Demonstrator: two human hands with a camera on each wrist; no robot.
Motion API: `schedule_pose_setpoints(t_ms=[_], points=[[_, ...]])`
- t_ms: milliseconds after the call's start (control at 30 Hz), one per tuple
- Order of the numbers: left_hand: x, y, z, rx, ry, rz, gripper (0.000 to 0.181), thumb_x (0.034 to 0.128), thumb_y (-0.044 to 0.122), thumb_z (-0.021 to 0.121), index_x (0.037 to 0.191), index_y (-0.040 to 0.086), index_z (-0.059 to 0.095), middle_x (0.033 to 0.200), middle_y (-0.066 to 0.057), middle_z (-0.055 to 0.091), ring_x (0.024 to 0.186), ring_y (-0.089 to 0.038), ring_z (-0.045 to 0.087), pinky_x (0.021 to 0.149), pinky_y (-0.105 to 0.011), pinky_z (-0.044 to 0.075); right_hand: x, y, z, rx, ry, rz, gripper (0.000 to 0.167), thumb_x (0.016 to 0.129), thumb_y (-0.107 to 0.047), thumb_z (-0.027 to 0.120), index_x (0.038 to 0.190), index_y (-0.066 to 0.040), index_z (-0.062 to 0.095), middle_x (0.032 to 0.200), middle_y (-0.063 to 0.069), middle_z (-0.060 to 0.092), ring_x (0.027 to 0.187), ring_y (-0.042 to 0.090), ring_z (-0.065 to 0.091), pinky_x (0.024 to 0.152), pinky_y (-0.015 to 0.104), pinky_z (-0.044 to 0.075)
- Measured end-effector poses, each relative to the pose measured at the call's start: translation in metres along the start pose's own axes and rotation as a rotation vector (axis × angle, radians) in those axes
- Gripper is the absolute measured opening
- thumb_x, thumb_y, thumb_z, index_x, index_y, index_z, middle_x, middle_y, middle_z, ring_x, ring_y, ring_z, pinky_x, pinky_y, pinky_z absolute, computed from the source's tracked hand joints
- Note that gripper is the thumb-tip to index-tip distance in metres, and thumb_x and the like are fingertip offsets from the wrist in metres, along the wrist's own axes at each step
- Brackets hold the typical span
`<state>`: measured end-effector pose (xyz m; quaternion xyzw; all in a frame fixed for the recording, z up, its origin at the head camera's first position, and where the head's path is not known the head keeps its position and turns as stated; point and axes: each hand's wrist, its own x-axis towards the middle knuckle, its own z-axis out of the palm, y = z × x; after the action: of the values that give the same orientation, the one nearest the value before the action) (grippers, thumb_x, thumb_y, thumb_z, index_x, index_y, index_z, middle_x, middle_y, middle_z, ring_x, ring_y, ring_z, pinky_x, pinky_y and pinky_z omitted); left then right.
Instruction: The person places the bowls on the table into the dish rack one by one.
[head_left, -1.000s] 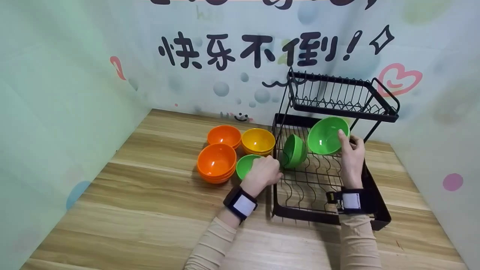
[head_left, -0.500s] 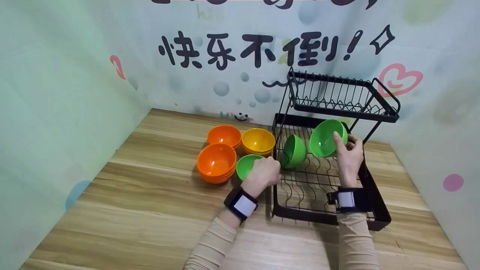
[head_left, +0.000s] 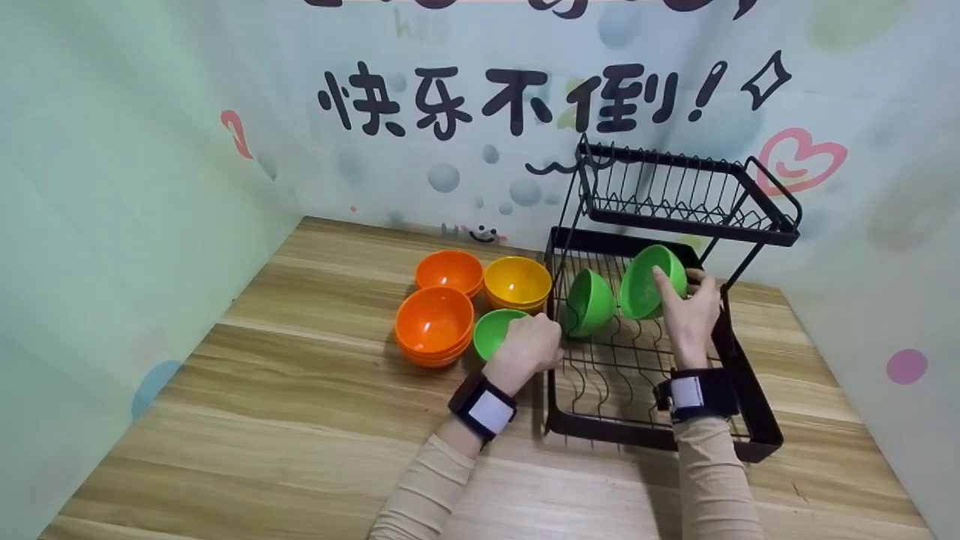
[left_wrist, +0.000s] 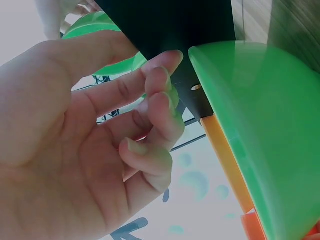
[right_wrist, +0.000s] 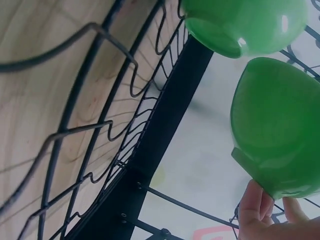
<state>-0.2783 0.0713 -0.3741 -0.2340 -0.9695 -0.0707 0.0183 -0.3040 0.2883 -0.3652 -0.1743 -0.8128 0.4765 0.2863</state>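
Note:
My right hand (head_left: 691, 322) pinches a green bowl (head_left: 636, 294) by its rim and side, thumb inside. It is tilted over the back part of the black dish rack (head_left: 660, 435); the right wrist view shows the bowl (right_wrist: 280, 130) from outside, with fingertips at its lower edge. A second green bowl (head_left: 592, 304) stands on its side in the rack's lower tier, left of the held one. My left hand (head_left: 525, 343) hovers by the rack's left edge, beside another green bowl (head_left: 491, 334) on the table. In the left wrist view its fingers (left_wrist: 162, 110) are loosely curled around nothing.
Orange bowls (head_left: 433, 322) are stacked left of the green bowl on the table. Another orange stack (head_left: 448, 271) and a yellow stack (head_left: 517, 281) stand behind. The rack's upper tier (head_left: 682, 191) overhangs the back. A printed cloth wall (head_left: 450, 180) closes off the rear.
My right hand has lowered the green bowl slightly and turned it more onto its side, toward the rack's wires. The left hand has stayed in place.

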Motion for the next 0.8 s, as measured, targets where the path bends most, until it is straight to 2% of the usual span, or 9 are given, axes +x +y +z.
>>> schedule_pose_setpoints(t_ms=[267,600,800], points=[[-0.001,0.0,-0.001,0.011,0.013,0.003,0.024,0.0889,0.03,0.062,0.094,0.009,0.072,0.107,-0.008,0.07,0.095,-0.026,0.068,0.078,-0.041,0.056,-0.002,0.002,0.005,-0.061,-0.059,-0.019,0.072,0.083,-0.051,0.065,0.134,-0.005,0.043,0.125,0.024,0.045,0.11,0.03,0.047,0.083,0.032,0.043],[-0.002,0.0,-0.001,0.018,0.011,-0.012,0.025,0.0886,0.032,0.062,0.095,0.009,0.072,0.108,-0.008,0.07,0.095,-0.026,0.068,0.078,-0.04,0.056,-0.003,0.003,0.011,-0.176,-0.117,-0.034,0.079,0.081,-0.056,0.063,0.135,-0.004,0.041,0.125,0.025,0.042,0.109,0.032,0.042,0.089,0.04,0.042],[-0.002,0.0,-0.001,0.015,0.008,-0.015,0.025,0.0884,0.031,0.063,0.094,0.009,0.072,0.107,-0.008,0.07,0.094,-0.025,0.068,0.077,-0.039,0.056,-0.005,0.004,0.015,-0.204,-0.132,-0.058,0.077,0.081,-0.055,0.065,0.134,-0.003,0.043,0.122,0.024,0.043,0.106,0.031,0.041,0.084,0.038,0.04]])
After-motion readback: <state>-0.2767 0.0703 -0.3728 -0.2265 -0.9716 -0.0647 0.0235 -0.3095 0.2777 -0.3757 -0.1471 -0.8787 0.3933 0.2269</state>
